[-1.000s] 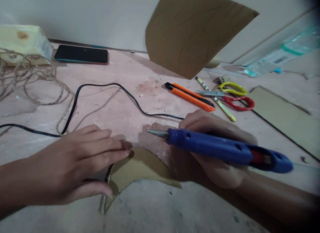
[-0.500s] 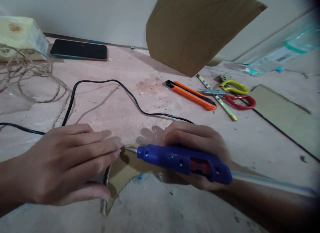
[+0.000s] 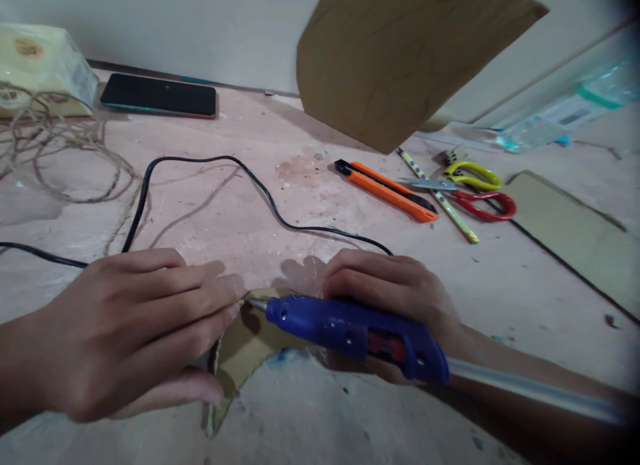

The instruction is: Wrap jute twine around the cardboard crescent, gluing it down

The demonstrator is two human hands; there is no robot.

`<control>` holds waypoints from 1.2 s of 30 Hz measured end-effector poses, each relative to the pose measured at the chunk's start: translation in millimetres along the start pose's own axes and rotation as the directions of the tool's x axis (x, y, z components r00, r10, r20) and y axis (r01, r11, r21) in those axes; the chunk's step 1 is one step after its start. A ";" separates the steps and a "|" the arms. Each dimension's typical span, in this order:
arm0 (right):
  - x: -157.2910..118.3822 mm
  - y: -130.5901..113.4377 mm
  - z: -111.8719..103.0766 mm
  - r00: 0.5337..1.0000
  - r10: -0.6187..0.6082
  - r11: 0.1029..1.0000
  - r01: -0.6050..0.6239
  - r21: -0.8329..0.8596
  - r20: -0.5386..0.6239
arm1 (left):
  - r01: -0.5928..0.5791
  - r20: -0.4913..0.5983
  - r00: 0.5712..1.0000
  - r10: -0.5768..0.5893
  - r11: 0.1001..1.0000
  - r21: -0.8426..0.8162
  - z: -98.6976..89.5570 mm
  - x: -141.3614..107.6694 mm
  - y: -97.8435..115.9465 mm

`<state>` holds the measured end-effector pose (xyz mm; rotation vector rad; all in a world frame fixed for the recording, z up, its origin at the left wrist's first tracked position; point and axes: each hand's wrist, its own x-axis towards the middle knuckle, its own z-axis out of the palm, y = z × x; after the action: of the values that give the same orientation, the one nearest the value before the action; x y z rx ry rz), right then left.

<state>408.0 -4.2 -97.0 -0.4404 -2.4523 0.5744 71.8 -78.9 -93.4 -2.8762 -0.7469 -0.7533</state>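
Head camera: a worn pinkish surface [image 3: 250, 135] fills most of the scene, with a pale wall [image 3: 200, 25] along the far side. A big brown cardboard sheet [image 3: 395, 65] leans against that wall, right of the middle, and a flat cardboard panel [image 3: 565, 232] lies at the right. At near left the left hand [image 3: 145, 332] covers part of a curved cardboard cutout [image 3: 250, 348], fingers straight and together, thumb at its left edge; whether it pinches the piece or only presses on it I cannot tell. The right hand [image 3: 400, 285], right of the middle, is wrapped around a blue hot glue gun [image 3: 330, 325] that points left. The cutout lies in the near middle, partly hidden beneath hand and gun. A clear plastic bottle [image 3: 565, 122] lies at far right; at far left sits a wrapped yellow packet [image 3: 40, 58], loops of twine [image 3: 85, 200] on its near side and a black smartphone [image 3: 160, 95] to its right. Red-and-yellow scissors [image 3: 443, 184] lie across a dotted pencil [image 3: 453, 212], just beside an orange box cutter [image 3: 387, 190]. Thinner things: a black cord [image 3: 200, 160] snaking across the middle, a translucent glue stick [image 3: 525, 385] jutting right from the gun's rear, and the gun's metal nozzle [image 3: 257, 304], its tip just beside the left fingertips
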 end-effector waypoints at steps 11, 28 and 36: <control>2.9 -2.5 -2.6 0.999 0.023 1.000 -0.024 0.008 0.032 | -0.001 0.008 1.000 0.001 1.000 -0.009 -0.7 -1.2 1.6; 10.9 -11.2 -9.7 0.991 0.077 0.997 -0.076 -0.012 0.113 | -0.013 0.012 1.000 0.013 0.999 -0.030 -1.9 -2.1 1.3; 6.8 -10.2 -8.3 0.992 0.082 0.997 -0.081 -0.014 0.097 | -0.001 0.013 1.000 0.001 1.000 -0.027 0.0 -0.3 1.8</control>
<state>405.9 -7.6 -82.8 -0.5297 -2.5410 0.6315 72.4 -80.7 -93.4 -2.9084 -0.7424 -0.7514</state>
